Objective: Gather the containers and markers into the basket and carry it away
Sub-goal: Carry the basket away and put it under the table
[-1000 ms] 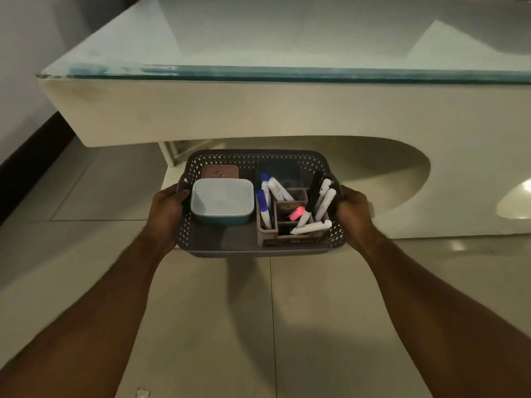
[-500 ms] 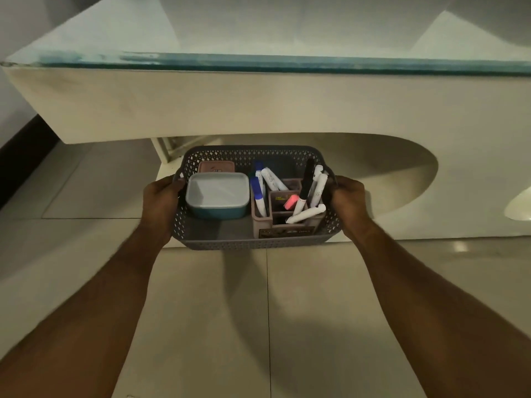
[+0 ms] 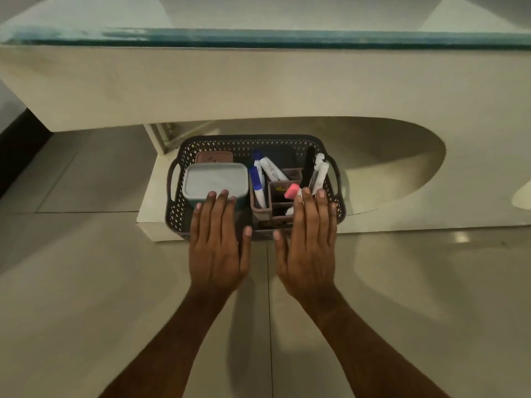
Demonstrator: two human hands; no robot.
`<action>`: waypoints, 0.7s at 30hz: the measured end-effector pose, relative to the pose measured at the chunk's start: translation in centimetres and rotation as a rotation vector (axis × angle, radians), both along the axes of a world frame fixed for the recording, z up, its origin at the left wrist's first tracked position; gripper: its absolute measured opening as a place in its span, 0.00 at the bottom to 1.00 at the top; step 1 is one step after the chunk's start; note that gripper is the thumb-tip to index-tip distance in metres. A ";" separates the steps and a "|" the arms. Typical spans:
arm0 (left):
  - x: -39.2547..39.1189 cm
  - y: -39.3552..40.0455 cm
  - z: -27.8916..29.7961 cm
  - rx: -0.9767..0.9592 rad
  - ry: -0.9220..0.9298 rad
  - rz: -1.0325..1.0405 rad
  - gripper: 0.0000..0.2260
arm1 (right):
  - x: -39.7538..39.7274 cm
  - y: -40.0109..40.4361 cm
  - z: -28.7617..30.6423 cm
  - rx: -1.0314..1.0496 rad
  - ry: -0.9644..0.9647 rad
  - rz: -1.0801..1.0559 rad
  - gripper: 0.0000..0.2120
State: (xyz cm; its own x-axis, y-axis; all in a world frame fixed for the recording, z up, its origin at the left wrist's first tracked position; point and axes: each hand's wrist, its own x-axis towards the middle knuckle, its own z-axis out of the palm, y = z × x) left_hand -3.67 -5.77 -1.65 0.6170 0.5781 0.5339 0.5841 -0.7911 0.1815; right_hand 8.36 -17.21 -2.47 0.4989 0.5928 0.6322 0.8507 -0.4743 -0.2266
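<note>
Both hands are lying flat and empty, fingers straight: left hand [image 3: 216, 248] at seven o'clock of the basket [image 3: 254, 145], right hand [image 3: 309, 248] at five. The basket is sitting loaded on the table's low base [image 3: 152, 202]. Releasing well probably means drawing straight back, clear of the markers [image 3: 317, 176].

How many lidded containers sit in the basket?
2: a teal container with a pale lid in the left half of the basket, and a pink container behind it, against the far wall. Others may be hidden.
</note>
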 end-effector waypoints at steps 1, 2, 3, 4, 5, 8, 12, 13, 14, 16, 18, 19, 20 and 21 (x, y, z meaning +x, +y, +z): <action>-0.1 0.0 -0.3 0.001 0.043 0.012 0.27 | 0.2 0.2 -0.2 -0.052 -0.027 -0.025 0.33; -0.1 0.1 -0.5 0.000 0.082 0.028 0.28 | 0.5 0.4 -0.3 -0.102 -0.052 -0.051 0.34; -0.1 0.3 -0.6 -0.003 0.119 0.042 0.29 | 0.9 0.6 -0.3 -0.152 -0.074 -0.070 0.33; 0.1 0.4 -0.6 -0.003 0.149 0.056 0.29 | 1.2 0.7 -0.3 -0.196 -0.093 -0.081 0.33; 0.2 0.6 -0.7 0.000 0.170 0.069 0.29 | 1.4 0.9 -0.5 -0.233 -0.108 -0.081 0.32; 1.0 1.3 -0.7 0.004 0.196 0.106 0.30 | 2.0 1.4 -1.1 -0.308 -0.137 -0.052 0.31; 2.0 2.3 -0.8 -0.016 0.191 0.129 0.30 | 3.1 2.6 -1.1 -0.341 -0.127 -0.025 0.36; 2.4 2.5 -0.9 -0.017 0.182 0.130 0.30 | 3.6 2.9 -1.0 -0.348 -0.121 -0.019 0.38; 2.7 2.7 -0.9 -0.016 0.172 0.129 0.30 | 4.0 3.2 -0.8 -0.357 -0.118 -0.012 0.38; 3.6 3.2 -0.9 -0.020 0.166 0.129 0.30 | 5.0 3.9 -0.5 -0.367 -0.114 0.001 0.37; 4.3 3.8 -0.8 -0.036 0.171 0.126 0.31 | 6.0 4.6 -0.3 -0.369 -0.105 0.014 0.35; 4.7 4.0 -0.8 -0.040 0.168 0.123 0.31 | 6.4 4.9 -0.2 -0.367 -0.099 0.018 0.35; 5.0 4.3 -0.7 -0.042 0.164 0.118 0.31 | 6.7 5.2 -0.1 -0.366 -0.095 0.021 0.34; 5.3 4.5 -0.7 -0.040 0.162 0.113 0.31 | 7.0 5.5 0.0 -0.366 -0.095 0.021 0.34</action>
